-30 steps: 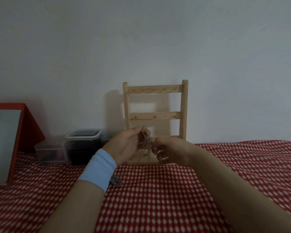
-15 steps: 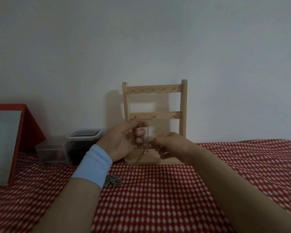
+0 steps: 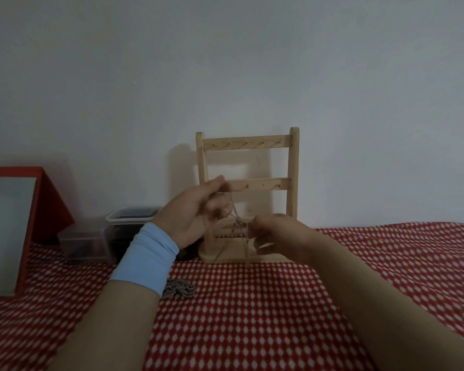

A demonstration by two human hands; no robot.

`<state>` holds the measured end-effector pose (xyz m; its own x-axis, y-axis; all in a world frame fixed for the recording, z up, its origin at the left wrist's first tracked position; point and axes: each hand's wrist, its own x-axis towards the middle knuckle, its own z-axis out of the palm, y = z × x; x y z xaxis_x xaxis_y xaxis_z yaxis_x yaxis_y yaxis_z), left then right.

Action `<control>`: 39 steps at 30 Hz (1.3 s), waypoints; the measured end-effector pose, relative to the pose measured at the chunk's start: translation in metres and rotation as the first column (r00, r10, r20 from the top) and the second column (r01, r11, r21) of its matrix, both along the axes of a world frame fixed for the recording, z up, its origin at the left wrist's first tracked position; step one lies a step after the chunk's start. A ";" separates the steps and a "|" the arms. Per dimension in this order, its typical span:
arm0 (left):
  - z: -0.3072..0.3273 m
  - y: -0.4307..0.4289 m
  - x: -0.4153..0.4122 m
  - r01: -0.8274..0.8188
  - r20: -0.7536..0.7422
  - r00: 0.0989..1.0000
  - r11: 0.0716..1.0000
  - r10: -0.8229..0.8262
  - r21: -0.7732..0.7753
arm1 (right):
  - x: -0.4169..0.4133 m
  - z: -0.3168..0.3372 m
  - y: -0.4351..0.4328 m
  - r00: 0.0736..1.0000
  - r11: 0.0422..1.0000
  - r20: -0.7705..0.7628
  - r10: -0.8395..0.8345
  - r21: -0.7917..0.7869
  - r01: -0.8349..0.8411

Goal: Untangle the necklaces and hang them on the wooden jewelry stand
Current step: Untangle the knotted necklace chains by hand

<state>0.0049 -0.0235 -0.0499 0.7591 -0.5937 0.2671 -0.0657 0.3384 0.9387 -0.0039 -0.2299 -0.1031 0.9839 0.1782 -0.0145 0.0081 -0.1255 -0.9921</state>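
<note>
Just in front of the pale wooden ladder-shaped jewelry stand (image 3: 294, 170), held up between both hands: thin silvery tangled chain necklace (image 3: 240, 223). Left hand (image 3: 196, 210) raised level with the stand's middle rail, thumb and forefinger pressed together on one fine strand, remaining fingers curled loosely beneath. Right hand (image 3: 276, 231) lower and close by, fingertips drawn tight together, pinching the chain just beside its knot; which fingers exactly, too blurred to tell. Knot a small beaded clump between the two hands, loose strands dropping from it toward the stand's rounded base.

Stand upright against the plain white wall (image 3: 225, 62): smooth unpainted wood, two round-topped posts, flat rails studded with small metal hooks (image 3: 247, 141).

Round the left wrist, a soft light-blue fabric wristband (image 3: 148, 258). Just beside it, lying on the red-and-white checked cloth (image 3: 252, 317), a small heap of silvery necklaces (image 3: 178, 287), partly hidden behind the forearm. Farther left, near the wall, two clear plastic tubs (image 3: 131, 218) side by side with dark contents, then a tilted red-framed mirror (image 3: 51, 196).
</note>
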 end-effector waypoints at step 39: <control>-0.005 0.004 0.006 -0.279 0.098 0.958 0.956 0.270 0.095 | -0.007 0.003 0.002 0.953 0.953 -0.005 0.303 0.037 -0.302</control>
